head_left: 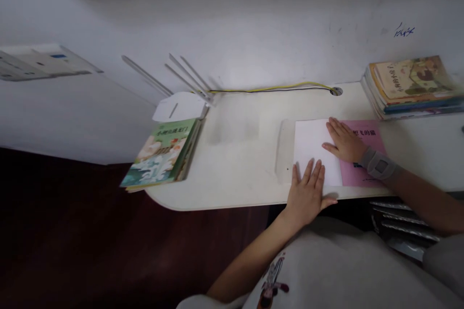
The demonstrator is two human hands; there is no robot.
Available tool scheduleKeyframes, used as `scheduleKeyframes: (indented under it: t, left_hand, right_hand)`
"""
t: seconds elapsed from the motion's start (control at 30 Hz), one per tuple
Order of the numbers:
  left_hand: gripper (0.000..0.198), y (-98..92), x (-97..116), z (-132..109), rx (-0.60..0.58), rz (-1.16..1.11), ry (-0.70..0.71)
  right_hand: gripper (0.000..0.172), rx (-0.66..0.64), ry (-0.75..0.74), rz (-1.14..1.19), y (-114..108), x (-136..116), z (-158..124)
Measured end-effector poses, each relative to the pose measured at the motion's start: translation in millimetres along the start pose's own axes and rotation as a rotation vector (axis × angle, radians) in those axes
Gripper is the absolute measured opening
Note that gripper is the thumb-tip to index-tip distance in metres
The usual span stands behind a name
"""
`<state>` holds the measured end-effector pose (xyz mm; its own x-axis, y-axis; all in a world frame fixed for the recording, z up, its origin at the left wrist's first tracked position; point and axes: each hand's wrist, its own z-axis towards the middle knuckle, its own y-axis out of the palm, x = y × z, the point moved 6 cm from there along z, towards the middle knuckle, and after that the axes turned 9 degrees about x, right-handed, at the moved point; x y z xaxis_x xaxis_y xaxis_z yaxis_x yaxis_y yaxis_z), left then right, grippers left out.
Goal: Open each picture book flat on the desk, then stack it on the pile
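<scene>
On the desk in front of me lies a pink book (369, 154) with dark printed characters, and a white page or sheet (315, 142) adjoins its left side. A pale, see-through strip, like plastic film (283, 149), sticks out past the white part's left edge. My left hand (306, 190) rests flat, fingers spread, on the lower part of the white area near the desk's front edge. My right hand (344, 140), with a grey band on its wrist, lies flat across the line between white and pink, thumb apart. Neither hand grips anything.
A stack of picture books (166, 149) sits at the desk's left end, beside a white router (181, 107) with several antennas. Another book stack (413, 84) stands at the back right. A yellow cable (268, 88) runs along the wall into a desk hole (337, 91).
</scene>
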<state>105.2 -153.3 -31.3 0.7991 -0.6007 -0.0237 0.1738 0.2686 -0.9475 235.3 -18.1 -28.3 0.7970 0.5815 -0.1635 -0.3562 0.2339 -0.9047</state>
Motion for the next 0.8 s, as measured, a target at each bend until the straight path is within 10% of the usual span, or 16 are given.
scheduleKeyframes:
  t: [0.53,0.8]
  left_hand:
    - [0.068,-3.3,-121,-31,0.275,-0.17,-0.598]
    - [0.053,-12.8,-131,-27,0.331,-0.659,-0.861]
  right_hand:
    - [0.086,-0.03,-0.007,-0.042,-3,-34,-25]
    - [0.085,0.009,0.012,-0.041,-14,-61,-55]
